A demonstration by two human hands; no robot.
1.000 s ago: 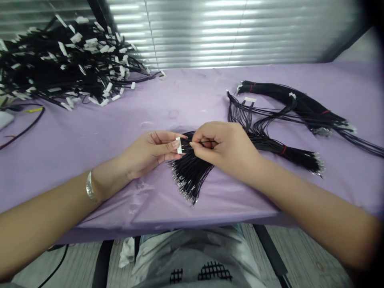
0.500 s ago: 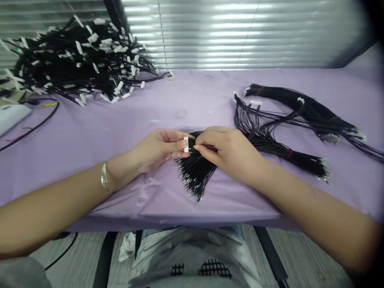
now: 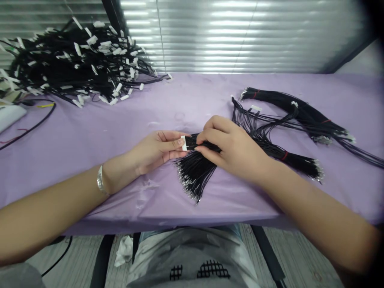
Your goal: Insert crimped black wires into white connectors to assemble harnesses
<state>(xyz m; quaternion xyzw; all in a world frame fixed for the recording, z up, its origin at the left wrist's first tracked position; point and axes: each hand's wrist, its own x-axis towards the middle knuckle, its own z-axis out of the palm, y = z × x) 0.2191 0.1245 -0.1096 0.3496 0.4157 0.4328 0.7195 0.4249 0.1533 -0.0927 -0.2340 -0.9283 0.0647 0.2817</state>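
While clamping white plastic connector (image 3: pixel 183 143) in left hand (image 3: pixel 156 151), pinches thin black wire (image 3: pixel 190 141) in right hand (image 3: pixel 235 150), seemingly inserting; needs aligned push.

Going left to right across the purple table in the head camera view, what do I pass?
heap of black wires with white connectors → left hand → white connector pinched in it → right hand → red-banded wire bundle

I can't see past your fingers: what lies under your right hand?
A bundle of black wires fans out from under the right hand toward you, metal tips showing. The hand covers the bundle's middle, so any tie there is hidden.
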